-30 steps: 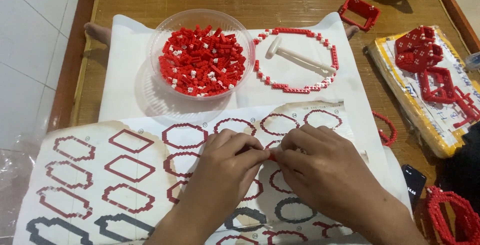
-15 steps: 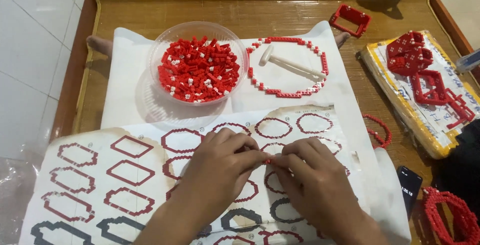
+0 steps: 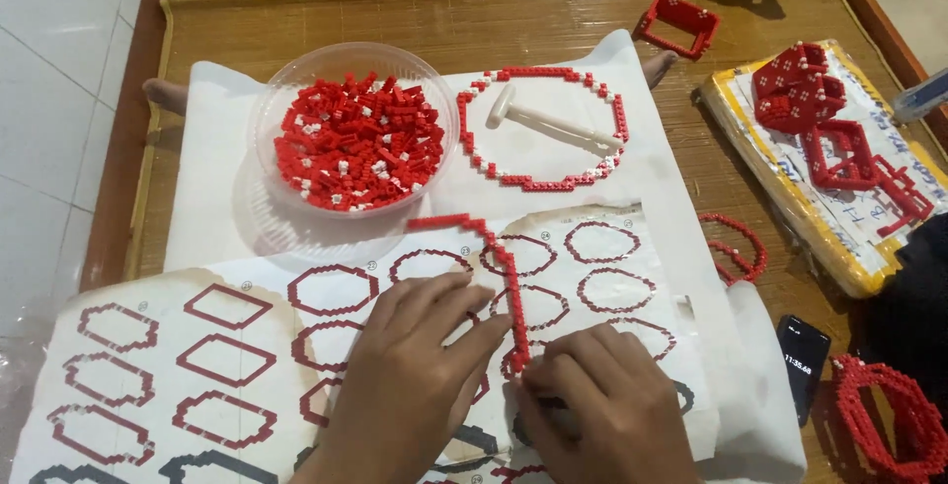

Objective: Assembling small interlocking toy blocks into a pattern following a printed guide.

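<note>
Presently both hands, left hand (image 3: 420, 370) and right hand (image 3: 602, 415), are pinching a curved red brick strip (image 3: 491, 257) flat against the pattern sheet (image 3: 227, 346), matching outlines; brick bowl (image 3: 351, 138) sitting within reach.

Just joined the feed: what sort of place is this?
Probably a home hobby spot: a low wooden table on tile, a bowl of red bricks, and printed pattern sheets.

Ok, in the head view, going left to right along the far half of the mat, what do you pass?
Clear bowl of red bricks → white mallet-shaped tool lying inside a closed ring of red bricks → small red rectangular frame → yellow-edged booklet bearing red brick pieces.
</note>
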